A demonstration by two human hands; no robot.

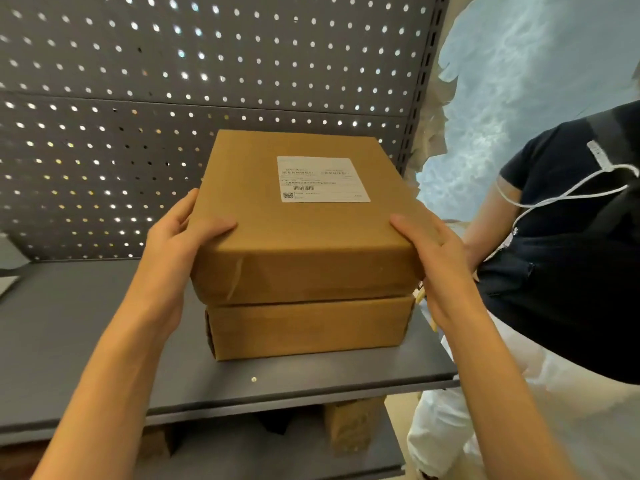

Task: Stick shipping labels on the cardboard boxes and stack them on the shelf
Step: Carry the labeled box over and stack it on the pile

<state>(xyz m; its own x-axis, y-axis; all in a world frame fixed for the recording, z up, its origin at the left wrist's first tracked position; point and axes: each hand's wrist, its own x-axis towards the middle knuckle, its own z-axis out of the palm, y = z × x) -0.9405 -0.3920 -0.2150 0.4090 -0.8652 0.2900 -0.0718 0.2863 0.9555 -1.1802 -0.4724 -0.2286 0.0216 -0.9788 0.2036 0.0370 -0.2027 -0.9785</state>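
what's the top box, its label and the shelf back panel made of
The brown top box looks like matte cardboard, with creased, slightly crumpled edges. Its white rectangular label seems to be printed paper, faintly glossy, bearing barcodes and text. The dark grey perforated back panel appears to be painted sheet metal, going by its regular punched holes and slotted upright, though hardboard cannot be ruled out.

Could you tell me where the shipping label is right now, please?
In the head view, the shipping label sits on the top box, right of centre toward the pegboard.
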